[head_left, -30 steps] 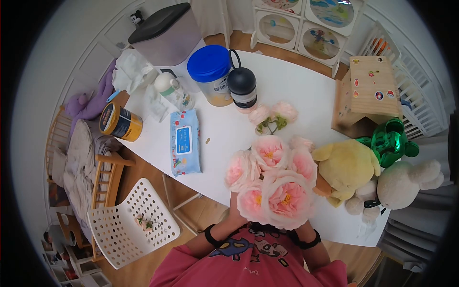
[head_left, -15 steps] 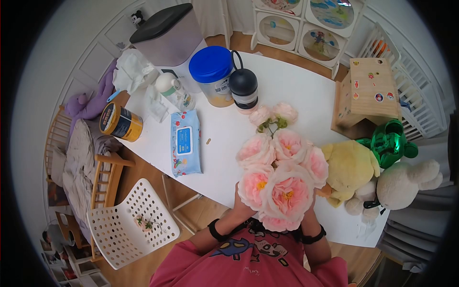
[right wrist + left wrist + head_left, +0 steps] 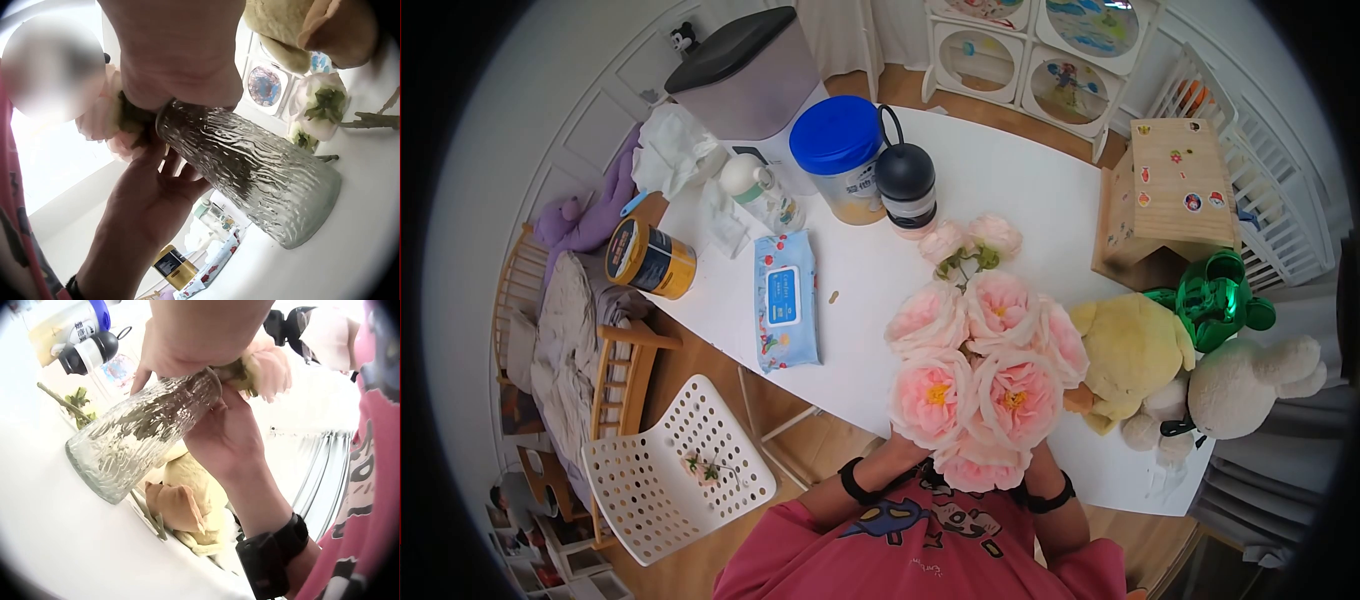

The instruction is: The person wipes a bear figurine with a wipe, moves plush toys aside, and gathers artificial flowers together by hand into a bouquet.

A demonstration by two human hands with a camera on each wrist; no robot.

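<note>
Currently, one clear glass vase (image 3: 269,181), ribbed and tilted in both wrist views, is positioned at the near side of one white table (image 3: 1020,165); whether its base bears fully on the surface cannot be determined. Two hands engage the vase at its neck, one per side: the left hand (image 3: 147,200) curls its fingers round the neck, and the right hand (image 3: 228,437) grips the opposite side, its fingertips partly hidden behind the glass. Six large pink roses (image 3: 1017,400) are countable above the rim in the head view. Two loose roses (image 3: 994,237) lie on the table just beyond this cluster. To the right of the vase are two plush toys, one yellow plush (image 3: 1128,350) and one white plush rabbit (image 3: 1230,390), plus one shiny green figure (image 3: 1215,300). To the left are one wipes pack (image 3: 788,300) and one yellow tin (image 3: 650,258). Farther back stand one blue-lidded tub (image 3: 837,150) and, beside it, one black-topped bottle (image 3: 908,185). One perforated white chair (image 3: 625,480) carries a small flower piece (image 3: 700,467).
</note>
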